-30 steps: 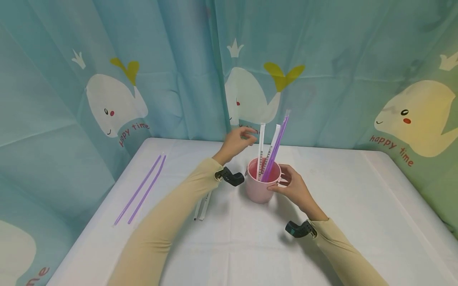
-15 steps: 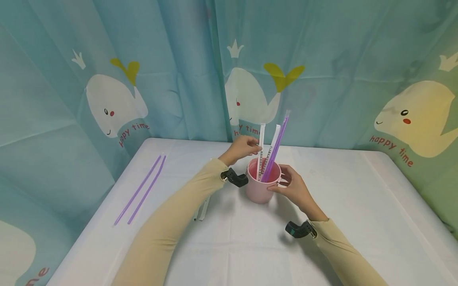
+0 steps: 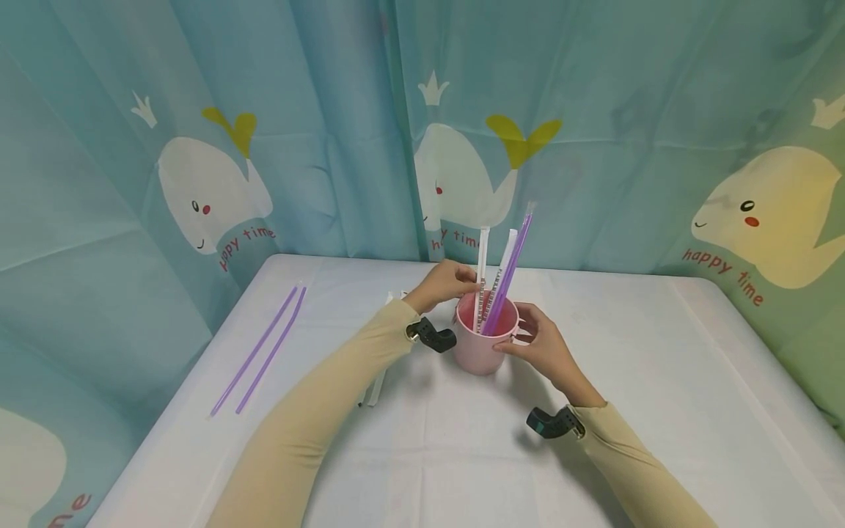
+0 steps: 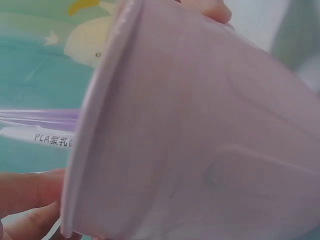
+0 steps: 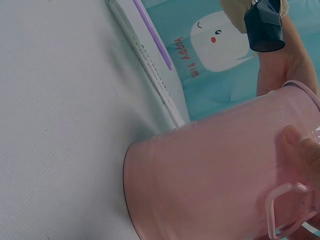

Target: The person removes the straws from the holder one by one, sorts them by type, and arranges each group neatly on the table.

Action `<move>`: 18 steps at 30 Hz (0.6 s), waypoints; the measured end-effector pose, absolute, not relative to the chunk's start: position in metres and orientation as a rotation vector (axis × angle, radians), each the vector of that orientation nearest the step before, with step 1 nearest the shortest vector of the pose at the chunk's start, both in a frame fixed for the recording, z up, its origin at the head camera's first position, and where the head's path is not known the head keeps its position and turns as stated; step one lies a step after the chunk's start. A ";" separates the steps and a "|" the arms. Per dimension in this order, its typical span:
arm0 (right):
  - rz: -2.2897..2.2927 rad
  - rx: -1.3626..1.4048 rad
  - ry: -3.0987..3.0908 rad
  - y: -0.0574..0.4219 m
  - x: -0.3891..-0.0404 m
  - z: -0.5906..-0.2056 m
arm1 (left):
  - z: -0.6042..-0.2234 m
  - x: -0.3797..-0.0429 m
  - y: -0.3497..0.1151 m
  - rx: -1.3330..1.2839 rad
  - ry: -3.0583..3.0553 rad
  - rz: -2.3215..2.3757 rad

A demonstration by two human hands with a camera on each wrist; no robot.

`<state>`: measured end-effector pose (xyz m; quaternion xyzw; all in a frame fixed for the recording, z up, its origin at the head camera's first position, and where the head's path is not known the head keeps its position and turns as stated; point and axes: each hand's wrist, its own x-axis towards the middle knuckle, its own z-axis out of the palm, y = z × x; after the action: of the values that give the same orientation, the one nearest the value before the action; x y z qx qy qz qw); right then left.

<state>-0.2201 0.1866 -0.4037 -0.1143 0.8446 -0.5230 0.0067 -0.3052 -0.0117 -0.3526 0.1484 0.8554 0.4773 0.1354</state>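
A pink cup (image 3: 480, 354) with a side handle (image 5: 272, 215) stands upright on the white table. White-wrapped straws (image 3: 483, 257) and purple straws (image 3: 515, 253) lean up out of it. My right hand (image 3: 544, 345) grips the cup at its right side near the rim, thumb in front. My left hand (image 3: 445, 284) is at the rim's back left, fingers bent, fingertips beside the left white straw. The left wrist view shows its fingers (image 4: 30, 195) at the rim; whether they pinch the rim or a straw is hidden.
Two purple straws (image 3: 257, 352) lie apart at the table's left. More white-wrapped straws (image 3: 376, 389) lie partly hidden beneath the left forearm. A teal curtain (image 3: 356, 132) with printed whales hangs behind the table (image 3: 660, 352).
My left hand has come right and down from beside the straws to the cup's rim. My right hand, the cup and the straws in it look unmoved.
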 end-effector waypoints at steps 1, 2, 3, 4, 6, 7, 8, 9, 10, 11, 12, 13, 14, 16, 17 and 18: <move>-1.636 -0.356 2.642 0.187 -0.220 -0.404 | -0.353 -0.305 -0.012 0.434 2.479 1.384; -1.636 -0.355 2.642 0.186 -0.220 -0.404 | -0.353 -0.305 -0.011 0.436 2.479 1.387; -1.638 -0.354 2.640 0.186 -0.220 -0.404 | -0.354 -0.304 -0.011 0.438 2.482 1.387; -1.639 -0.353 2.640 0.186 -0.220 -0.404 | -0.354 -0.304 -0.011 0.441 2.486 1.385; -1.641 -0.354 2.639 0.186 -0.220 -0.404 | -0.354 -0.303 -0.011 0.452 2.496 1.368; -1.642 -0.356 2.640 0.186 -0.220 -0.404 | -0.353 -0.302 -0.010 0.458 2.503 1.356; -1.643 -0.358 2.641 0.186 -0.220 -0.404 | -0.353 -0.302 -0.010 0.465 2.510 1.346; -1.645 -0.359 2.641 0.186 -0.220 -0.404 | -0.353 -0.301 -0.010 0.474 2.516 1.337; -1.645 -0.359 2.641 0.186 -0.220 -0.404 | -0.353 -0.301 -0.010 0.482 2.521 1.331; -1.646 -0.359 2.641 0.186 -0.220 -0.404 | -0.353 -0.301 -0.010 0.487 2.524 1.326; -1.647 -0.358 2.640 0.186 -0.220 -0.404 | -0.353 -0.301 -0.009 0.487 2.526 1.327; -1.648 -0.357 2.640 0.186 -0.220 -0.405 | -0.354 -0.301 -0.009 0.486 2.528 1.329; -1.650 -0.355 2.639 0.186 -0.220 -0.405 | -0.354 -0.301 -0.009 0.482 2.531 1.331; -1.655 -0.357 2.638 0.186 -0.221 -0.405 | -0.354 -0.301 -0.009 0.472 2.539 1.333; -1.659 -0.362 2.637 0.187 -0.221 -0.405 | -0.354 -0.300 -0.009 0.465 2.542 1.336; -1.666 -0.366 2.636 0.187 -0.221 -0.405 | -0.353 -0.300 -0.008 0.462 2.548 1.335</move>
<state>-0.2209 0.1865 -0.4054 -0.1165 0.8396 -0.5306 0.0012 -0.3002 -0.0083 -0.3534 0.1575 0.8689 0.4553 0.1136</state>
